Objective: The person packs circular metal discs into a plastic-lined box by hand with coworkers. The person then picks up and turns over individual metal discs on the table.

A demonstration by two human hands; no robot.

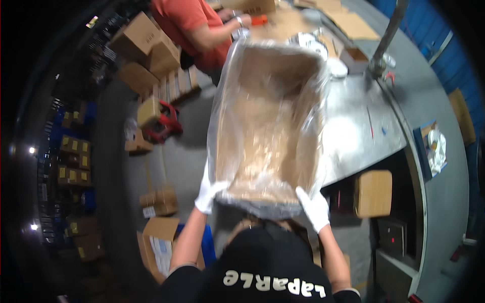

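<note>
An open cardboard box (pixel 262 121) is held up in front of me, tilted so that I look down into it. A clear plastic liner (pixel 217 126) covers its inside and folds loosely over the rim; nothing else shows in the box. My left hand (pixel 209 194), in a white glove, is closed on the near left corner, gripping box and liner together. At the near right corner my right hand (pixel 314 207), gloved too, is closed with its thumb over the edge. The fingers beneath are hidden.
A steel worktable (pixel 348 126) with a post (pixel 389 38) stands right of the box. Beyond the box, a person in an orange shirt (pixel 189 25) works at the table. A red-legged stool (pixel 164 123), a pallet (pixel 177 86) and an open carton (pixel 151 247) stand left.
</note>
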